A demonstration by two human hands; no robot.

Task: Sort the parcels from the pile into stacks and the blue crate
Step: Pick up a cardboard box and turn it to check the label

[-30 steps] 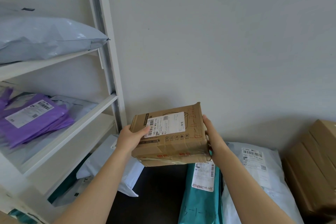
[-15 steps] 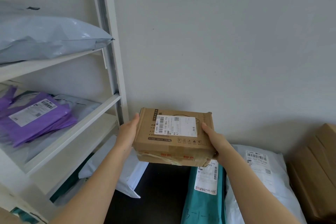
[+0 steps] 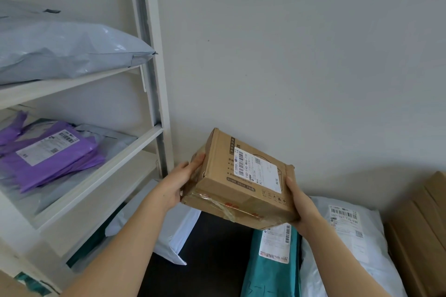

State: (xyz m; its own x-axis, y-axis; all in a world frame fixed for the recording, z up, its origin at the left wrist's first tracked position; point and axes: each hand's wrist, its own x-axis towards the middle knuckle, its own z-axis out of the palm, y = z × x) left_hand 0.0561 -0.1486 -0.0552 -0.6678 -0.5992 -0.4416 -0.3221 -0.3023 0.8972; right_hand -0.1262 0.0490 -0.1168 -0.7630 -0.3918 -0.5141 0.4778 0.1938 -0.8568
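Turning in both hands, the cardboard box [image 3: 243, 183] now sits skewed where it was level a moment ago, label up, above the teal mailer [image 3: 272, 263]. Left hand [image 3: 178, 183] and right hand [image 3: 301, 207] fingers clasp opposite ends; sorting seems undecided.

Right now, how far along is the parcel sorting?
Partway, it seems. Some parcels already lie on the shelves: a purple mailer and a grey bag above it. In hand is one cardboard box, held tilted between the left hand and right hand. A teal mailer and a white bag below may still need sorting. No blue crate is in view.
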